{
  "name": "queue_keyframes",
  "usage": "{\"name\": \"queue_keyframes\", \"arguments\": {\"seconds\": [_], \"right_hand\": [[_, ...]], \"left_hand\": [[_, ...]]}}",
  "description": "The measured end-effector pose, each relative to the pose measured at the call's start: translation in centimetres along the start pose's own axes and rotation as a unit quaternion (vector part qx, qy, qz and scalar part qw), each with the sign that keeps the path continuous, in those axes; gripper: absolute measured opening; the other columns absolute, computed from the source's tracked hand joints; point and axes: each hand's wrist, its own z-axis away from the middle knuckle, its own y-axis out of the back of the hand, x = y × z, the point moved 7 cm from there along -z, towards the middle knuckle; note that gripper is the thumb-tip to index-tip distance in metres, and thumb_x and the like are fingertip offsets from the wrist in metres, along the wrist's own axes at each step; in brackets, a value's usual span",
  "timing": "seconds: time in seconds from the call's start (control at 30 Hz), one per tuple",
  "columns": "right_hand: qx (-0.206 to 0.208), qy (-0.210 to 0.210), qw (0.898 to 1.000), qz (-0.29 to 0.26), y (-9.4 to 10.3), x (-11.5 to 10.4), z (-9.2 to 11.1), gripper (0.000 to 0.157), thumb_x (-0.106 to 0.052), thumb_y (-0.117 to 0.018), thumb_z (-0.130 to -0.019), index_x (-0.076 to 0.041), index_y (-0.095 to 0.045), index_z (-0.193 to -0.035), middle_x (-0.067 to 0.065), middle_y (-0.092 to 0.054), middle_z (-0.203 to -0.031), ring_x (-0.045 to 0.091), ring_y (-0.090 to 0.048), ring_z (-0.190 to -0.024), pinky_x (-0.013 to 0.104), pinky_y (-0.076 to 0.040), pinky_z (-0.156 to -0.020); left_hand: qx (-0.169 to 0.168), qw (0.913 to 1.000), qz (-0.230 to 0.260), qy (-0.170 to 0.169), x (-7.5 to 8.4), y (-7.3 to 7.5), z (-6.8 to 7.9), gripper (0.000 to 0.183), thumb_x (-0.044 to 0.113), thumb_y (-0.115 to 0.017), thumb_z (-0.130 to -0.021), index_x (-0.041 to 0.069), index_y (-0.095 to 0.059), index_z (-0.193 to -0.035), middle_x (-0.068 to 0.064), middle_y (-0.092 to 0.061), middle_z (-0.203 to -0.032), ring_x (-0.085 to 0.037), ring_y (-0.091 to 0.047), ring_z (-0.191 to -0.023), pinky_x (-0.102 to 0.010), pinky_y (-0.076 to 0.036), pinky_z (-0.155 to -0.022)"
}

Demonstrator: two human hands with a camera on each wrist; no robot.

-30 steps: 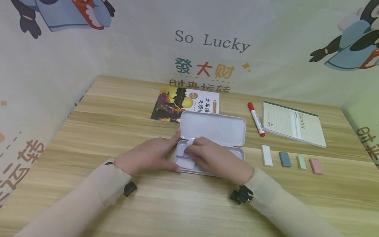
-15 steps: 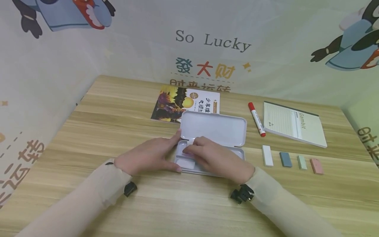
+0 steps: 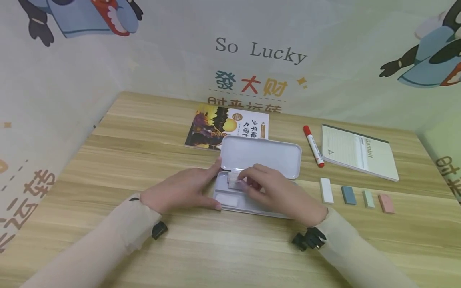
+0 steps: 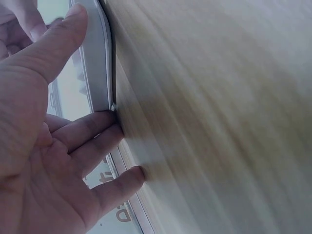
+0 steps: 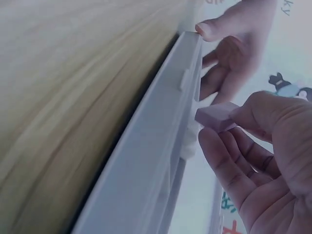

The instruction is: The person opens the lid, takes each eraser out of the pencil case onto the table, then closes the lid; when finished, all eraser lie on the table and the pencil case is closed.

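An open pencil case point(image 3: 261, 158) lies on the wooden table, its lid tipped back and its tray facing up. My right hand point(image 3: 275, 190) is over the tray and pinches a small pale pinkish eraser point(image 5: 213, 118) between thumb and fingertips. Beside those fingertips, a whitish block point(image 3: 233, 178) sits in the rear left part of the tray. Another white block point(image 3: 226, 199) lies in the front left compartment. At the case's left end, my left hand point(image 3: 183, 188) has its thumb along the front corner and its extended fingers against the end and back.
Right of the case stands a row of erasers: white point(image 3: 326, 191), blue point(image 3: 348, 195), green point(image 3: 368, 199) and pink point(image 3: 386, 204). Behind them lie a red marker point(image 3: 313, 146) and a notebook point(image 3: 360, 152). A picture book point(image 3: 212, 126) is partly under the lid.
My right hand has drawn back to the right from the tray's left part, uncovering the whitish block there. My left hand keeps its place at the case's end.
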Motion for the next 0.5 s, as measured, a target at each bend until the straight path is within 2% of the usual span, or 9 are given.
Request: {"name": "queue_keyframes", "arguments": {"seconds": [0.2, 0.33, 0.5], "right_hand": [[0.011, -0.038, 0.998, -0.053, 1.2, 1.1, 2.0, 0.020, -0.013, -0.070, -0.099, -0.011, -0.068, -0.119, -0.003, -0.072, -0.104, 0.007, -0.062, -0.091, 0.025, -0.061, -0.081], [0.018, -0.060, 0.996, -0.061, 1.8, 2.0, 3.5, 0.020, -0.008, -0.071, -0.097, -0.008, -0.067, -0.117, -0.001, -0.072, -0.102, 0.008, -0.065, -0.093, 0.026, -0.064, -0.084], [0.042, -0.073, 0.994, -0.068, 2.8, 2.9, 5.6, 0.021, -0.001, -0.073, -0.093, -0.007, -0.068, -0.112, -0.001, -0.072, -0.097, 0.008, -0.065, -0.090, 0.026, -0.065, -0.080]], "left_hand": [[-0.001, 1.0000, 0.003, 0.001, 0.0, 0.0, 0.2, 0.123, 0.053, -0.084, -0.083, 0.004, -0.009, -0.168, -0.023, -0.056, -0.154, -0.036, -0.058, -0.141, -0.049, -0.045, -0.121], [-0.004, 1.0000, 0.007, -0.001, 0.1, 0.0, 0.2, 0.123, 0.053, -0.083, -0.084, 0.004, -0.008, -0.168, -0.024, -0.055, -0.154, -0.038, -0.057, -0.141, -0.050, -0.044, -0.122], [-0.006, 1.0000, 0.007, -0.002, 0.1, -0.1, 0.1, 0.123, 0.053, -0.083, -0.084, 0.004, -0.007, -0.168, -0.024, -0.055, -0.154, -0.037, -0.057, -0.141, -0.050, -0.045, -0.121]]}}
